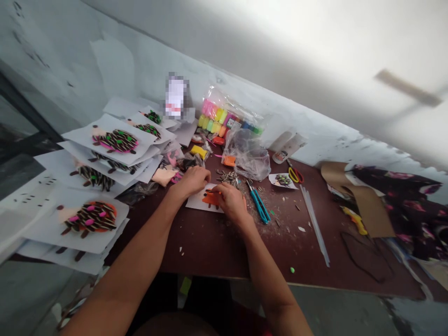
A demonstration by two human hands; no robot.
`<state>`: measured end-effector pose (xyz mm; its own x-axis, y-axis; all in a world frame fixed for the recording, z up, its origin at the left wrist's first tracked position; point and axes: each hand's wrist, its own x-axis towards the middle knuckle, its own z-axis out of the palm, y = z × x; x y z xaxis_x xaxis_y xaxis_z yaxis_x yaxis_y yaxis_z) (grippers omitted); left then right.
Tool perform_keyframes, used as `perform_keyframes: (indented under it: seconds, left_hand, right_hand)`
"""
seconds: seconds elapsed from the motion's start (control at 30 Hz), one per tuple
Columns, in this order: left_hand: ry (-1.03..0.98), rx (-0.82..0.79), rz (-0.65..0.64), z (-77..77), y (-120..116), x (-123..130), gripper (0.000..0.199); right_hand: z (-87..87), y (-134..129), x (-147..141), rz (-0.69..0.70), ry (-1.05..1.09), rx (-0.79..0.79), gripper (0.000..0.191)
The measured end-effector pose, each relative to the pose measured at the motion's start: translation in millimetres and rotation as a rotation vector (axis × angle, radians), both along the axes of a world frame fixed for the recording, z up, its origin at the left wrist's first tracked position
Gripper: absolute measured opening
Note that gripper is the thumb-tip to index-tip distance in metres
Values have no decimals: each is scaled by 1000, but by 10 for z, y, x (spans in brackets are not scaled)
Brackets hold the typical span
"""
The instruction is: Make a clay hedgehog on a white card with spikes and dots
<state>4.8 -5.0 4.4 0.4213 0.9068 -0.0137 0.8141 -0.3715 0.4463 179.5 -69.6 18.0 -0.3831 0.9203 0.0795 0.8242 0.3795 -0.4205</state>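
Note:
A small white paper card (196,203) lies on the table in front of me, with an orange clay hedgehog shape (207,197) with brown feet on it. My right hand (233,201) is over the right part of the orange clay, fingers pinched together; whatever they hold is hidden. Just beyond the card's upper left edge, my left hand (194,180) is closed with its fingers curled down, and its fingertips do not show clearly. A pile of striped sunflower seeds (229,178) sits right behind the hands. Teal-handled pliers (259,204) lie to the right.
Stacked sheets with finished seed hedgehogs (115,140) fill the left side. Clay packs (215,119) and a clear plastic bag (247,156) stand behind. Rightward are scissors (296,174), a small hedgehog card (282,180), glue sticks (315,226) and a yellow glue gun (355,220).

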Motion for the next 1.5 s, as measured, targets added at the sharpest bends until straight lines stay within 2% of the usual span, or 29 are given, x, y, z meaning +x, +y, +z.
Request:
perform_keyframes:
  seconds: [0.83,1.3,1.5]
  left_hand:
    - [6,-3,-2,-8,10,-3,23]
    - [12,-7,-3,12,-1,-1,25]
    - [9,-10,1,29,-8,2,22]
  right_hand:
    - [-56,7,-30,25,-194,57,20]
    - [30,-23,-125,26,-285,43,23]
    - [82,-69,-84,46,-234,62,18]
